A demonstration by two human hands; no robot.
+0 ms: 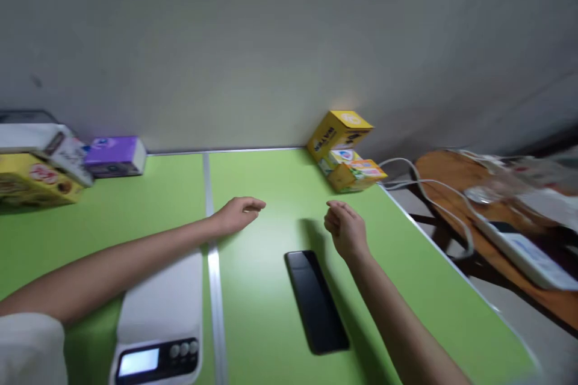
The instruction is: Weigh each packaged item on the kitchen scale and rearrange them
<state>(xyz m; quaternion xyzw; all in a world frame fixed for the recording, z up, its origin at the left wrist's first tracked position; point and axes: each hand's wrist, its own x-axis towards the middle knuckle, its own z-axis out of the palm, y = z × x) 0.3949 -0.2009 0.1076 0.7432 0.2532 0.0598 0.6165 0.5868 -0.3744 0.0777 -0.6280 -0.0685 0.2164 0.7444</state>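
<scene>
My left hand (239, 215) hovers over the middle of the green table, past the far end of a white digital scale (162, 295). Its thumb is apart from its fingers and nothing is between them. The scale's display is lit, and my left forearm passes above its plate. To the right, my right hand (345, 227) is raised with its fingers curled in; I see nothing in it. A black smartphone (317, 302) lies flat between the scale and my right forearm, touched by neither hand.
Yellow boxes (338, 132) stand at the table's back right corner. A purple box (115, 156) and a yellow carton (36, 180) are at the back left. A metal strip (215, 289) crosses the table. White cables and a power strip (528, 252) lie on a wooden stool (433, 168) at right.
</scene>
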